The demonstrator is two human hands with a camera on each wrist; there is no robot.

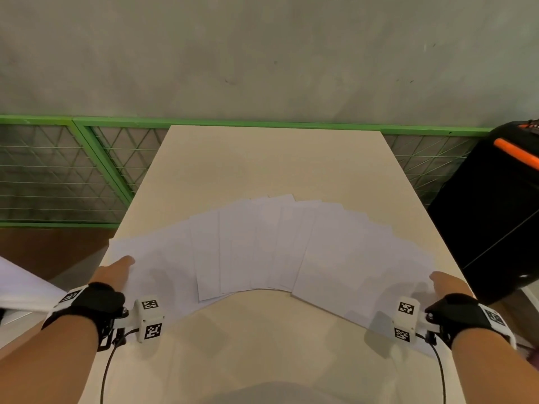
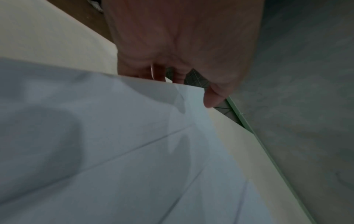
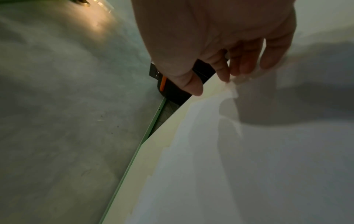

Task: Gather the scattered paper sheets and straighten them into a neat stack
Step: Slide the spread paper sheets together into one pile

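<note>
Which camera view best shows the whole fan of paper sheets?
The head view: all the paper sheets fan across the table. Each wrist view shows only one end, by the left hand or right hand.

A cream table (image 1: 262, 158), seen from above w/ its far edge near a green mesh fence (image 1: 87, 170), carries white paper sheets (image 1: 262, 243) fanned in an overlapping arc across its middle, left edge to right.

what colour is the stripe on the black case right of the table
Orange: the stripe on the black case, clearest in the head view.
</note>
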